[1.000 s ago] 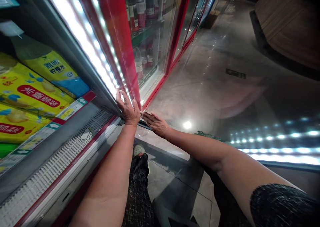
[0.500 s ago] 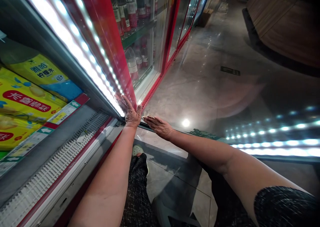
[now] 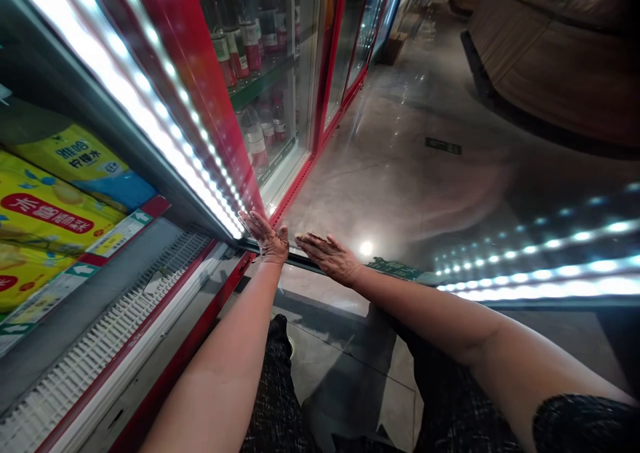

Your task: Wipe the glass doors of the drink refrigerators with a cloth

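A glass door (image 3: 530, 300) of a lit drinks cooler runs across in front of me, LED lights reflected in it. My left hand (image 3: 270, 240) has its fingers stretched out and spread at the door's lower left corner, close to the end of the cooler's LED strip (image 3: 165, 120). To its right, my right hand (image 3: 327, 256) lies flat by the glass just above the bottom edge, fingers straight and together. The two hands are a little apart, and neither grips anything. The exact contact of the palms with the glass is hard to make out.
Yellow drink packs (image 3: 45, 206) sit on the cooler's lower shelf at left, above a white vent grille (image 3: 115, 333). Beyond stands a red-framed cooler (image 3: 300, 173) with bottles (image 3: 250, 40). A wood-panelled counter (image 3: 550, 66) is at upper right. A green sticker (image 3: 395, 268) is on the glass.
The cooler and its packs have shifted left and slightly down in view. My hands have moved slightly right relative to the cooler, and the gap between them has widened a little.
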The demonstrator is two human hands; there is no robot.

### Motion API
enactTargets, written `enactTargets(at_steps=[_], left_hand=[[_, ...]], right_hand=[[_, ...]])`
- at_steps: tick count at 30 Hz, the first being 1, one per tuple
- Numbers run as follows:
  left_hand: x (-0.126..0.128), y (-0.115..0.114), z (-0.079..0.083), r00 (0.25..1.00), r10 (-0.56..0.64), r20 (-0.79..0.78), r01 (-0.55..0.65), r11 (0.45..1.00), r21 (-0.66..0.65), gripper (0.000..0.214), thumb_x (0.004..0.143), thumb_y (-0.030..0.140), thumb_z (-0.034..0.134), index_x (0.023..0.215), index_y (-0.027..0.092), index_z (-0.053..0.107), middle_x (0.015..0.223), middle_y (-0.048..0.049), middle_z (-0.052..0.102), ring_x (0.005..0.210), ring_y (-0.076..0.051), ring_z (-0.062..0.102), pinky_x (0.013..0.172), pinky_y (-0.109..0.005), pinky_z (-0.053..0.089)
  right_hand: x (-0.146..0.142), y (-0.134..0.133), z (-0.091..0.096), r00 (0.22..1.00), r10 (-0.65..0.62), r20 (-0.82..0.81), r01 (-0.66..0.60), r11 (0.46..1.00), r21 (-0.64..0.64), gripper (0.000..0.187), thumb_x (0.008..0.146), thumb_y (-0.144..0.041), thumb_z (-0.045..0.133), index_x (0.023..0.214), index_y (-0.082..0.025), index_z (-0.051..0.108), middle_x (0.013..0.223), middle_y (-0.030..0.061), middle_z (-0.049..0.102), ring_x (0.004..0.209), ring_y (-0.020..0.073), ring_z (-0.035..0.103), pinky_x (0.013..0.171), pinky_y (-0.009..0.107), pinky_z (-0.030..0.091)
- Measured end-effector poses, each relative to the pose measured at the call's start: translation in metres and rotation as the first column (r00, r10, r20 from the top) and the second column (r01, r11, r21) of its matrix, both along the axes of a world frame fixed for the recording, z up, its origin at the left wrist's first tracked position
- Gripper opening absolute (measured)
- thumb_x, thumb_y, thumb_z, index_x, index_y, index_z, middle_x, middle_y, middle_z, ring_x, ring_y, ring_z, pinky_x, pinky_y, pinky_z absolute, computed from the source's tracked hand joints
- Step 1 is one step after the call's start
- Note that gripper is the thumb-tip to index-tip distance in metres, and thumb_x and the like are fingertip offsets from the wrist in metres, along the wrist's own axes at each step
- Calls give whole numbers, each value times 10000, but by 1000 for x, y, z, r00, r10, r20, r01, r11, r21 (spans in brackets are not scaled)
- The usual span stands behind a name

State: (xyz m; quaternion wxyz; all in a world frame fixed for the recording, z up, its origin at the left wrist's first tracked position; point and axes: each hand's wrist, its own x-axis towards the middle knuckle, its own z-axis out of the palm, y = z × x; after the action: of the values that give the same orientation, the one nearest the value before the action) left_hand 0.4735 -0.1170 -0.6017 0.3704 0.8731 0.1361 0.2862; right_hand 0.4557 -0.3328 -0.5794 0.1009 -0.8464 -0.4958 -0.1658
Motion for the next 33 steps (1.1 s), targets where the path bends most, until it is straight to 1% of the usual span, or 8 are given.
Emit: enactTargets(at_steps=[4, 8, 12, 19, 22, 27, 29, 33], left_hand=[[1, -14, -2, 999, 46, 23, -46, 999, -16, 1046, 950, 745, 214, 1637, -17, 13, 1706, -302, -34, 1602, -291, -161, 1297, -543, 12], [0, -17, -4, 999, 30, 23, -30, 999, -33, 1075, 928, 765, 272, 1641, -3, 27, 1710, -290, -45, 1601, -294, -165, 1298, -549, 20], [-5, -16, -7, 997, -66, -49, 64, 997, -30, 1331, 785, 907, 413, 1621, -41, -2, 1680, -344, -115, 1594, -375, -158, 1272, -612, 0], [-11, -17, -9, 982, -104, -160, 103, 995, -12, 1455, 646, 830, 724, 1604, -47, 68, 1651, -407, -84, 1581, -457, -124, 1242, -683, 23], [-11, -16, -9, 978, -123, -171, 125, 992, -1, 1456, 616, 775, 798, 1617, -1, 80, 1661, -390, -85, 1585, -462, -84, 1249, -676, 61], [-12, -16, -7, 976, -94, -194, 105, 993, 48, 1566, 507, 703, 905, 1620, -4, 60, 1656, -391, -119, 1569, -486, -123, 1246, -685, 63], [-12, -17, -5, 973, -85, -216, 102, 992, 68, 1599, 482, 660, 937, 1616, -26, 42, 1651, -400, -123, 1562, -485, -155, 1251, -673, 55], [-13, -19, -2, 962, -75, -264, 99, 992, 77, 1616, 483, 616, 955, 1610, -48, 7, 1645, -412, -113, 1560, -480, -165, 1253, -665, 44]], right_hand=[[-2, -13, -18, 997, 59, 39, -58, 998, -27, 762, 921, -49, 411, 1646, -234, 268, 1564, -2, 541, 1475, 104, 456, 1311, 281, 187], [-3, -21, 6, 1000, 6, 28, -4, 998, -56, 674, 981, -86, 387, 1626, -271, 326, 1613, -15, 466, 1508, 127, 411, 1337, 342, 75], [-6, -30, 22, 997, -49, 53, 50, 999, -19, 665, 995, -73, 390, 1629, -259, 315, 1605, 0, 473, 1536, 128, 357, 1328, 378, -55], [-10, -44, -32, 992, 45, 116, -41, 999, -31, 656, 940, -25, 410, 1578, -176, 416, 1527, -7, 582, 1481, 84, 438, 1310, 239, -32], [-12, -48, -26, 995, 22, 98, -17, 998, -54, 643, 957, -51, 412, 1584, -191, 407, 1553, -2, 555, 1502, 92, 409, 1324, 267, 27], [-16, -61, 0, 985, -76, 152, 90, 993, -83, 614, 1014, -107, 416, 1612, -234, 354, 1603, 1, 485, 1559, 121, 306, 1321, 369, -86], [-17, -71, -7, 981, -76, 178, 93, 992, -91, 647, 1004, -106, 444, 1627, -222, 314, 1607, 6, 483, 1574, 115, 264, 1328, 366, -45], [-22, -92, -41, 977, 21, 212, 3, 994, -113, 668, 991, -94, 426, 1637, -183, 278, 1570, -8, 541, 1554, 63, 287, 1321, 271, 35]])
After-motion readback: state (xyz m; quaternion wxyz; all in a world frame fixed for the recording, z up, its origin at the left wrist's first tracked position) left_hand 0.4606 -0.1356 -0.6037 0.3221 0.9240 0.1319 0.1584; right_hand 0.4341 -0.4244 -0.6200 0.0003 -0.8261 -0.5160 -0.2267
